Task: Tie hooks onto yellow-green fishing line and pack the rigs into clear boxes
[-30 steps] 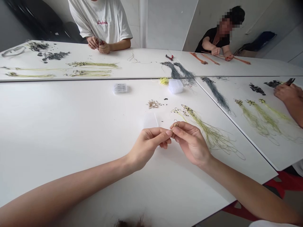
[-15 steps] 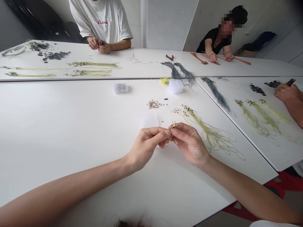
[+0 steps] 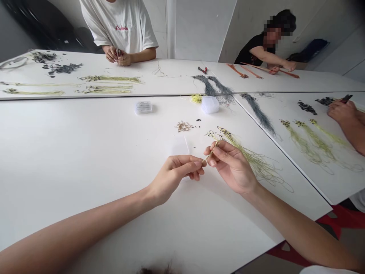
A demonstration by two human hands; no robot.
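A short stretch of yellow-green fishing line (image 3: 209,155) runs between my two hands above the table. My left hand (image 3: 180,173) pinches its lower end between thumb and forefinger. Higher up and to the right, my right hand (image 3: 232,163) grips the line between thumb and fingertips; whether a hook is at that end I cannot make out. Just beyond lies a bundle of yellow-green lines with hooks (image 3: 253,160), partly behind my right hand. A small heap of bronze-coloured hooks (image 3: 183,126) and some tiny black pieces (image 3: 198,120) are farther back.
A clear box (image 3: 143,107), a whitish translucent box (image 3: 210,104) and a yellow tangle of cord (image 3: 196,98) stand near the table seam. Grey line bundles (image 3: 258,112) lie right of them. Co-workers sit opposite; another person's hand (image 3: 343,112) is at the right.
My hands were close together on the piece; now my right hand has moved up and right, and a length of line shows between them. The co-worker at the back right has stretched an arm out.
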